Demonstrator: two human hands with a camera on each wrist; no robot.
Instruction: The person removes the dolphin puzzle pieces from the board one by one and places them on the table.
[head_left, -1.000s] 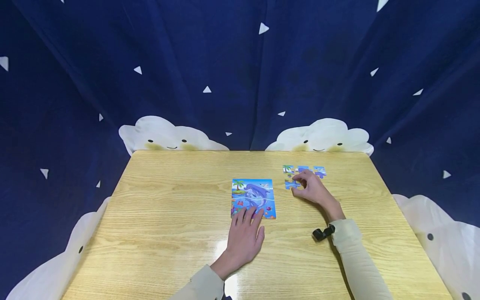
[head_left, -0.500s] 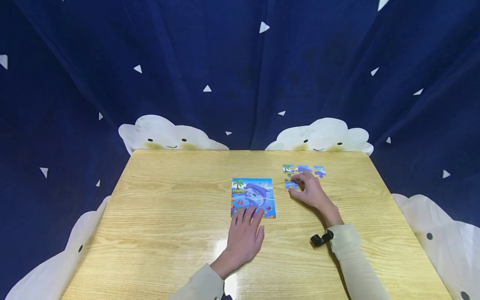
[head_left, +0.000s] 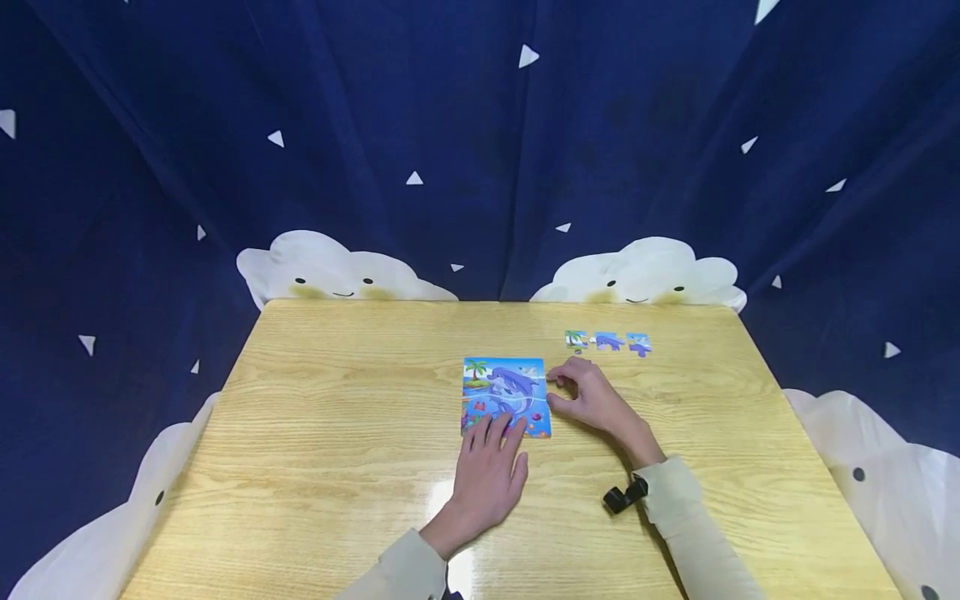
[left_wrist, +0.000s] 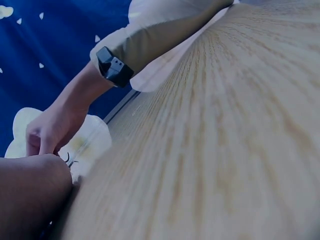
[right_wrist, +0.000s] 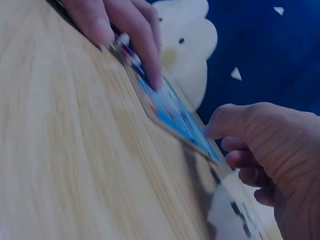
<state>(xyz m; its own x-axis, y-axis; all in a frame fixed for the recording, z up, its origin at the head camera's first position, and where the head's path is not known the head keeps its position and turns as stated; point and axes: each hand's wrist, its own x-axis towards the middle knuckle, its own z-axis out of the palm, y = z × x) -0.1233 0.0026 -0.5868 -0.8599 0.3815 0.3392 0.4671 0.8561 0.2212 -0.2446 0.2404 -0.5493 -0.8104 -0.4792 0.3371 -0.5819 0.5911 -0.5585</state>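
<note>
A square dolphin picture card (head_left: 491,400) lies on the table, showing a palm tree, two dolphins and sea life. My left hand (head_left: 487,479) rests its spread fingers on the card's near edge. My right hand (head_left: 588,400) is at the card's right edge, thumb and index finger bent and apart. In the right wrist view, its thumb (right_wrist: 220,122) is close over the card (right_wrist: 175,112), the other fingers curled below it. No piece shows between them. Beyond that hand lie jigsaw pieces: a palm tree piece (head_left: 576,338), a dolphin piece (head_left: 609,342) and a bird piece (head_left: 639,343).
The wooden table (head_left: 322,467) has a blue curtain (head_left: 465,125) with white triangles and cloud shapes behind it. A small black device (head_left: 622,497) is strapped at my right wrist, beside the rolled sleeve.
My right hand has moved left and nearer, from the jigsaw pieces to the card's right edge. The blue sea piece that lay at its fingers no longer shows. My left hand stays put.
</note>
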